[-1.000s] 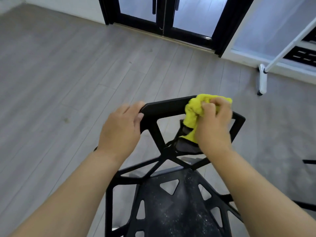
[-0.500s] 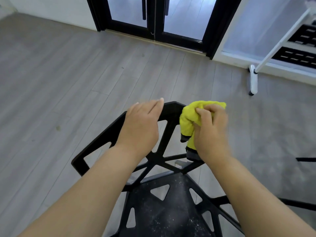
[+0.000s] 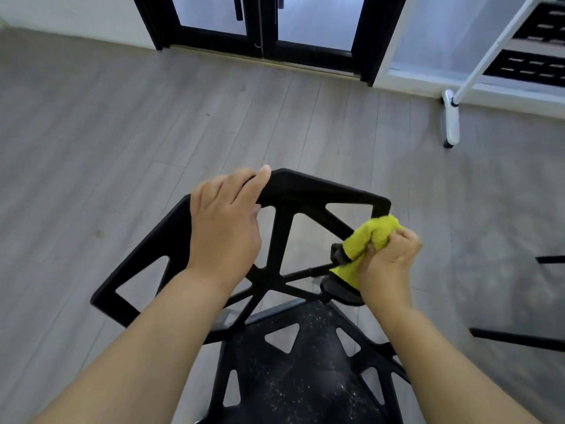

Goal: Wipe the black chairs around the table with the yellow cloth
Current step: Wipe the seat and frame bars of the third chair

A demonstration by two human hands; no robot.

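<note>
Bunching yellow cloth (image 3: 371, 238), right hand (image 3: 389, 264) rubs black chair (image 3: 318, 194) (left hand (image 3: 224, 228) steadying).

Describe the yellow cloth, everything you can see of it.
The yellow cloth is a fuzzy, soft-looking fabric, bunched into a wad, with dark grey parts showing at its lower left. The right hand grips it and holds it against the right side of the black chair backrest, just below the top rail's corner.

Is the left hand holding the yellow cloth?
No, the right hand grips the yellow cloth against the black chair, while the left hand holds its top rail.
</note>
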